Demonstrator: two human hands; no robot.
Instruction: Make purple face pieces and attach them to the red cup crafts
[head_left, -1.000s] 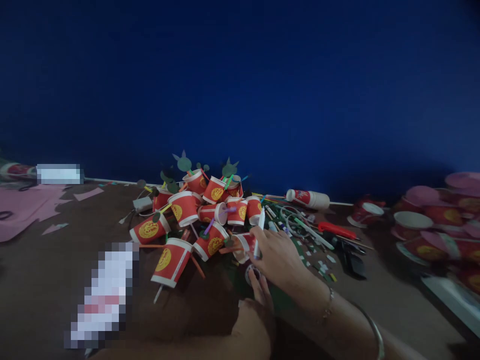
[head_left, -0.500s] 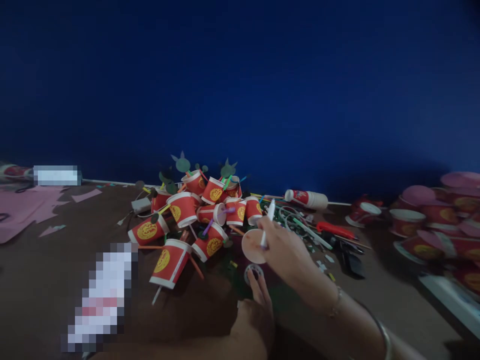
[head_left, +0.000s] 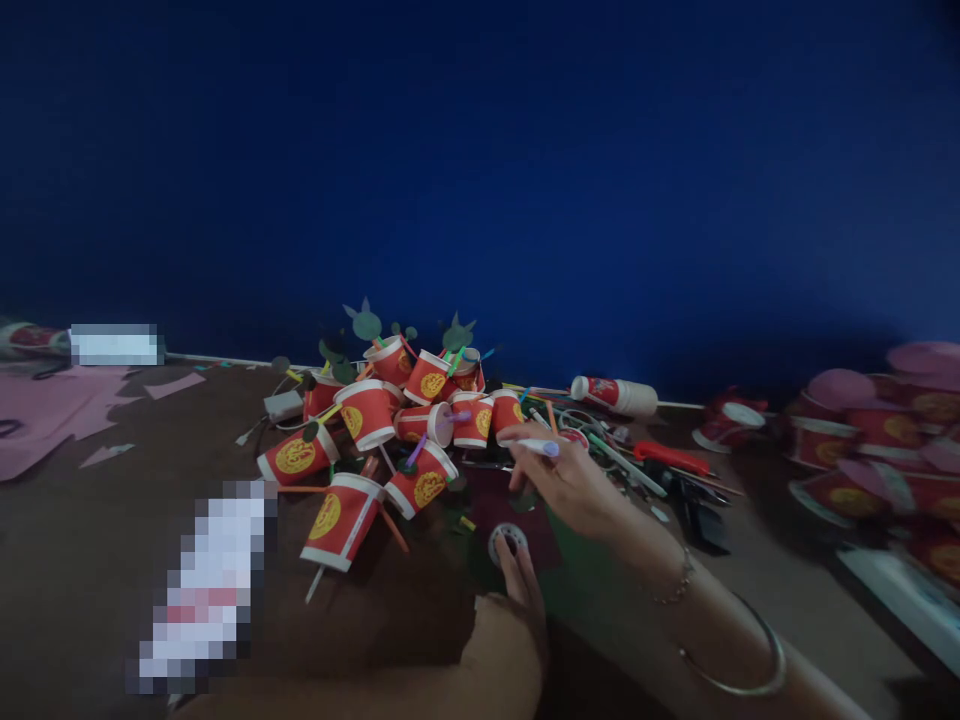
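My left hand (head_left: 517, 590) lies at the bottom centre, two fingers stretched out onto a round white ring-shaped piece (head_left: 508, 545). That piece sits on dark red paper (head_left: 534, 520). Above and to the right, my right hand (head_left: 566, 480) has its fingers closed on a white pen (head_left: 536, 446), which lies nearly level. Just left of both hands, red paper cups with yellow prints (head_left: 426, 482) and coloured straws are heaped up. Green paper animal shapes (head_left: 367, 325) stick up at the back of the heap.
Stacked cups (head_left: 615, 395) lie on their side by the blue wall. A red-handled tool (head_left: 671, 458), a black object (head_left: 705, 518) and scraps are right of my right hand. More cups (head_left: 892, 430) stand far right, pink paper (head_left: 60, 410) far left.
The round pale disc beside my right hand is out of sight, and a red cup now shows behind that hand. The pen has tipped from upright to nearly level. My left hand has hardly moved.
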